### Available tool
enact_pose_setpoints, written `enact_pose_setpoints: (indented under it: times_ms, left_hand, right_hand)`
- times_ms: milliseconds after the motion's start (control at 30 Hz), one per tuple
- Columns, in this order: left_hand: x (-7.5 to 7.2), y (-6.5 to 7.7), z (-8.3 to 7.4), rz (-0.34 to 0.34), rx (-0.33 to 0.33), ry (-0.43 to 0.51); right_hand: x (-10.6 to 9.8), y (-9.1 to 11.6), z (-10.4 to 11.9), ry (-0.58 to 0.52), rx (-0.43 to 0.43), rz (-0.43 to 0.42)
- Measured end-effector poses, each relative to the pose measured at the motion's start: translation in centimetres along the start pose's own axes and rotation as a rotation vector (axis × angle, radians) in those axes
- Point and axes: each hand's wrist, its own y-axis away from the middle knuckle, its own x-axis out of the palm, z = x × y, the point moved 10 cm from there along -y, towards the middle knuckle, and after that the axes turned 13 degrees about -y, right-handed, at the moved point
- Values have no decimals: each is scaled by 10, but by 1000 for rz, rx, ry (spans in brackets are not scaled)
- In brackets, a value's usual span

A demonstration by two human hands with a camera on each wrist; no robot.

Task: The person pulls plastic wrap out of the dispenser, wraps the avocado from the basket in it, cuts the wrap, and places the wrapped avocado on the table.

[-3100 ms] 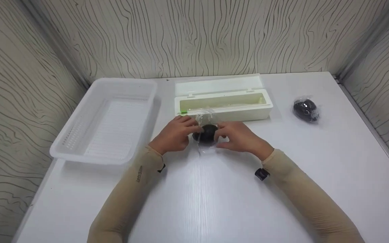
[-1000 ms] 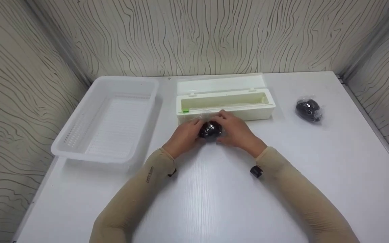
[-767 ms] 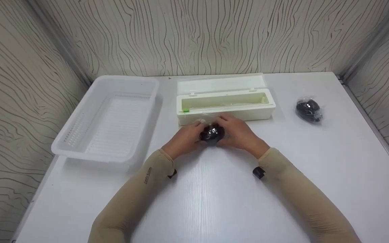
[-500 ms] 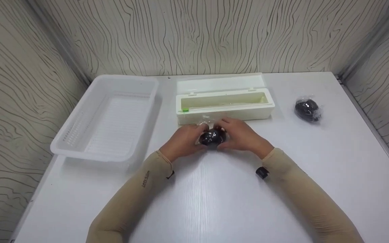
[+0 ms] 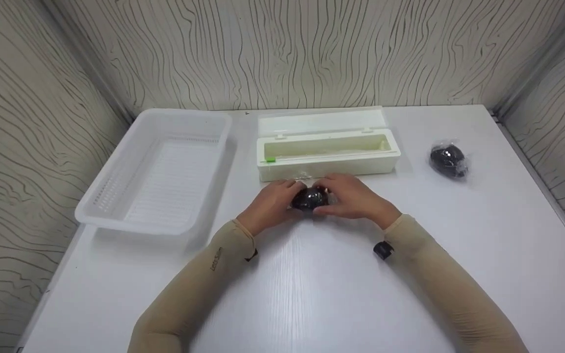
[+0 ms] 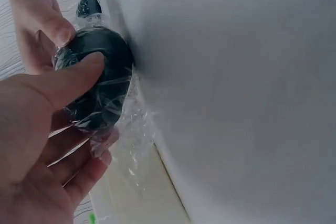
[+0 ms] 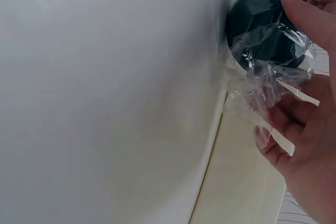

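Note:
A dark, smooth, egg-shaped object (image 5: 310, 199) in clear cling film sits low at the table's middle, between both hands. My left hand (image 5: 270, 205) holds its left side; in the left wrist view the thumb lies across the wrapped object (image 6: 113, 95), fingers curled behind. From the right, my right hand (image 5: 353, 196) grips it, thumb on top of the dark object (image 7: 262, 30) in the right wrist view. Crinkled cling film (image 7: 262, 85) gathers at its far side by the fingers. Just behind stands a white cling film dispenser (image 5: 329, 169) with its lid (image 5: 321, 121) raised.
A second dark object wrapped in film (image 5: 448, 161) lies at the right. To the left stands a white plastic basket (image 5: 138, 228). A green slider (image 5: 270, 159) sits on the dispenser's front edge. A patterned wall (image 5: 282, 54) closes off the back.
Film that stood up loosely behind the object about three seconds ago now lies folded against it. Both hands have closed around the object, and it has shifted slightly right.

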Motion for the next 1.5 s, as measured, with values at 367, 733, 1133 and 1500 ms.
enact_pose_setpoints:
  times_ms: [367, 733, 1133, 1500]
  left_hand:
    - [19, 1, 12, 147, -46, 227]
    - [11, -3, 10, 22, -12, 134]
    - [20, -6, 6, 104, 6, 112]
    - [18, -9, 0, 61, -2, -24]
  right_hand:
    - [-2, 6, -4, -20, -6, -18]
    - [1, 10, -19, -118, 84, 39]
    - [0, 12, -22, -100, 91, 40]
    - [3, 14, -26, -127, 93, 101]
